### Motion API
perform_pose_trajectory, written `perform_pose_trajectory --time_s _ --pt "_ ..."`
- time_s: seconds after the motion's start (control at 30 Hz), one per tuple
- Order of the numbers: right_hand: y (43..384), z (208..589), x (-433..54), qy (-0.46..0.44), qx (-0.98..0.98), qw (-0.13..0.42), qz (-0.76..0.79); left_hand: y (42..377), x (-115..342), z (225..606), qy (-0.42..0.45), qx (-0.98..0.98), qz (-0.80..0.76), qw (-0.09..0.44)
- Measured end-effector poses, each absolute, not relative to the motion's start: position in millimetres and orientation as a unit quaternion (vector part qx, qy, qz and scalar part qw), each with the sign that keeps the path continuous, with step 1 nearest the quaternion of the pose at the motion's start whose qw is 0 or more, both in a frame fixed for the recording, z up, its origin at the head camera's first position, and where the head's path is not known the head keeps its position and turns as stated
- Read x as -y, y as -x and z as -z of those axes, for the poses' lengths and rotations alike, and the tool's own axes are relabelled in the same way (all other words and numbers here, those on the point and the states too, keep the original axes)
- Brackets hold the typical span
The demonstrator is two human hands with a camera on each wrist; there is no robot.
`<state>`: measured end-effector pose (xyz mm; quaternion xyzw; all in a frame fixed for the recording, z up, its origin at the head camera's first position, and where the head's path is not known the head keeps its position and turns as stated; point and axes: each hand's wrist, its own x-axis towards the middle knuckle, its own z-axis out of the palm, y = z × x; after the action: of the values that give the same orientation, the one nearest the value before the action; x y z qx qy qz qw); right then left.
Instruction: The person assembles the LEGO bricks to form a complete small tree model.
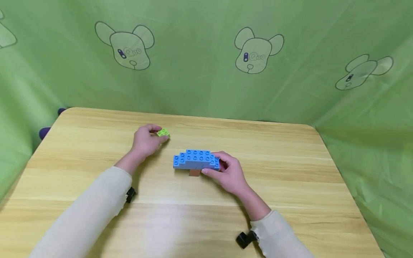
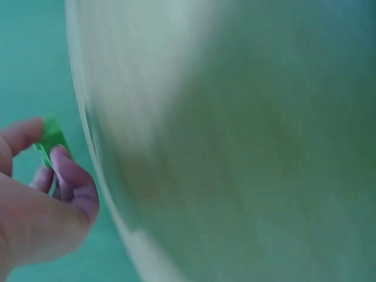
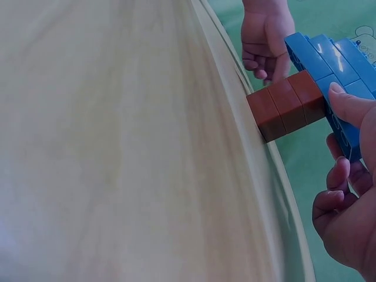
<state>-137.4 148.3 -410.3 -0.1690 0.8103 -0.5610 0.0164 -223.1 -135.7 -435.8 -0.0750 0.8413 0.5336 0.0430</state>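
Observation:
My left hand (image 1: pixel 146 140) pinches a lime green building brick (image 1: pixel 163 132) between thumb and fingers, toward the back of the table. In the left wrist view the green brick (image 2: pixel 51 140) shows between the fingertips. With my right hand (image 1: pixel 230 173) I grip the right end of a blue stepped brick assembly (image 1: pixel 196 157), thumb on its near side. Under the blue bricks sits a stem of stacked brown bricks (image 3: pixel 286 107), seen from the side in the right wrist view. In the head view only a small part of that stem shows beneath the blue.
The wood-grain table (image 1: pixel 290 168) ends at a rounded back edge. Behind it hangs a green curtain (image 1: pixel 193 71) printed with bear heads. A black wrist device (image 1: pixel 130 195) is at the left cuff, another black device (image 1: pixel 246 239) at the right.

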Motion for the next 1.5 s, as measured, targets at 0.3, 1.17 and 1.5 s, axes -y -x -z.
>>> perform_pose_trajectory --time_s 0.3,1.17,1.5 --pt "149.9 444.4 -157.2 0.165 -0.805 0.018 0.569 198.0 123.3 414.4 -0.006 -0.827 -0.561 0.033" --pt "154.5 443.1 -159.3 0.184 -0.801 0.014 0.569 161.2 84.6 369.7 -0.222 -0.8 -0.557 -0.005" --pt "154.4 443.2 -159.9 0.178 -0.804 0.015 0.567 160.2 81.1 375.8 -0.248 -0.805 -0.54 0.011"
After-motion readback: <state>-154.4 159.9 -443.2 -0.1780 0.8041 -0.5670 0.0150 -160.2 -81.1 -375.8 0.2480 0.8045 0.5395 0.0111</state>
